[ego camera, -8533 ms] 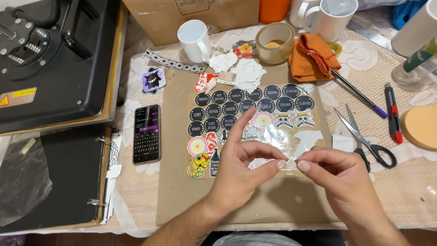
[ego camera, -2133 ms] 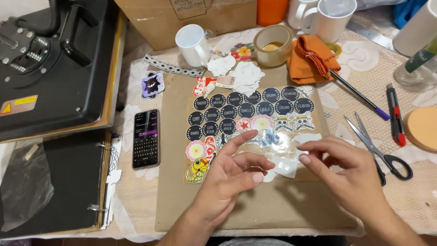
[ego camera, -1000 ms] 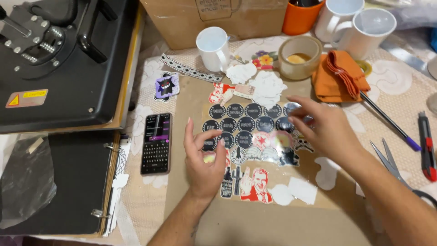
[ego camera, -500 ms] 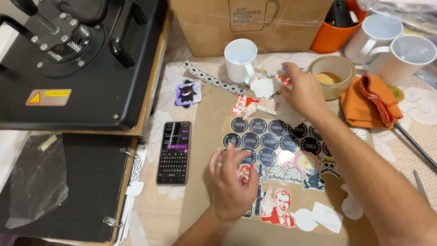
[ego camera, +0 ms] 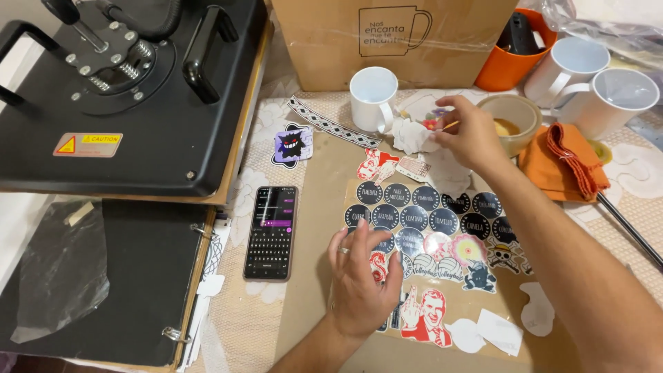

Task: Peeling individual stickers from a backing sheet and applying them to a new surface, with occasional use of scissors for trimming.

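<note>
At far left, sitting closed: black heat press (ego camera: pixel 117 97), with a dark binder (ego camera: pixel 103 276) nearer. Just right of those, lying screen-up: smartphone (ego camera: pixel 271 231). Near centre, pressing flat on the sticker sheet (ego camera: pixel 442 235): left hand (ego camera: pixel 360 276), fingers (ego camera: pixel 359 238) spread and gripping nothing, fingertips overlapping the round black stickers (ego camera: pixel 414 207). Farther and to the right, hovering over a pile of white paper scraps (ego camera: pixel 414 135) beside the white mug (ego camera: pixel 373 98): right hand (ego camera: pixel 469 131), thumb and fingertips pinching together on a small scrap, hardly showing. At right, lying folded: orange cloth (ego camera: pixel 563 162).
</note>
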